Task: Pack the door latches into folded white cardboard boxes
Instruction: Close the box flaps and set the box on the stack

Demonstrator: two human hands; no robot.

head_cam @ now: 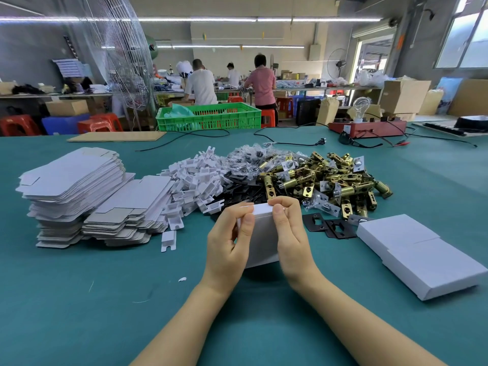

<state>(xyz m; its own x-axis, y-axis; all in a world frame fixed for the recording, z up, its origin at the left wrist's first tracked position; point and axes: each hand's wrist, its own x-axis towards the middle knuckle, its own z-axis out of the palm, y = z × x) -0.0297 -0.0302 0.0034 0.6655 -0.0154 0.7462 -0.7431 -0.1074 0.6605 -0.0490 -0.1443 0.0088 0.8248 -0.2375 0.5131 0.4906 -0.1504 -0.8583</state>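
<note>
Both hands, left (227, 244) and right (290, 233), grip white box (261, 233) at top flap. Risk: flap buckles if thumbs press unevenly.

Green crate (208, 117) behind the table's (79, 299) far edge. Left of crate: wire fan (118, 54), red stools (100, 122). Right of crate: red box (367, 128) with light bulb (360, 105); black cable (184, 138) in front.

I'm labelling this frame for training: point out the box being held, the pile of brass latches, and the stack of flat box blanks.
held box (261, 240), head view: front face.
brass latches (324, 178), head view: pile's middle.
flat box blanks (71, 170), head view: top sheet.
</note>
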